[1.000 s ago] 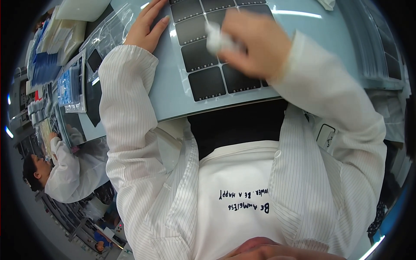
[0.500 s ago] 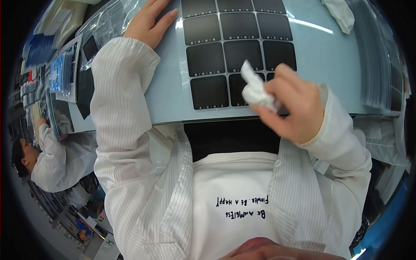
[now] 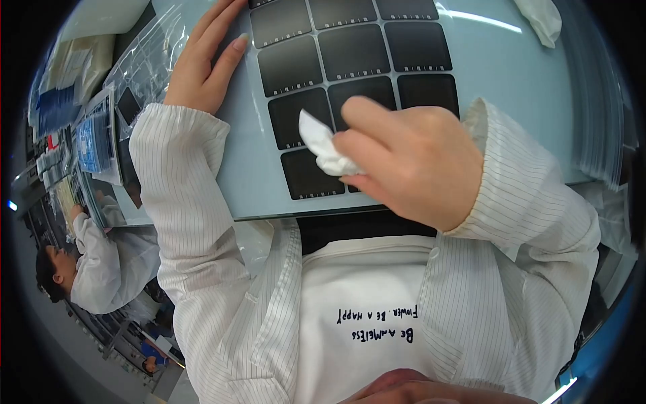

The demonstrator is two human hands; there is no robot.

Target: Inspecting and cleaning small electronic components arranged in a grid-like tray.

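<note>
The right hand (image 3: pixel 414 161) has its grip clamped on a white cloth (image 3: pixel 321 147), pinched between thumb and curled fingers. The cloth juts out to the left of the grip, its pointed tip turned toward the far left, its crumpled end tucked in at the fingertips. It lies over the near left part of a sheet of dark panels (image 3: pixel 353 52); whether it presses on the surface, I cannot tell.

The left hand (image 3: pixel 203 73) lies flat along the left side of the sheet, its grip apart, the thumb spread from the fingers, whose ends run out of view at the far edge.

The sheet rests on a pale, glossy desk (image 3: pixel 511 87). At the right stands a stack of clear sleeves (image 3: pixel 597 121), with a white crumpled piece (image 3: pixel 542 21) at the far right. Clear plastic (image 3: pixel 149 57) lies left of the left hand.
</note>
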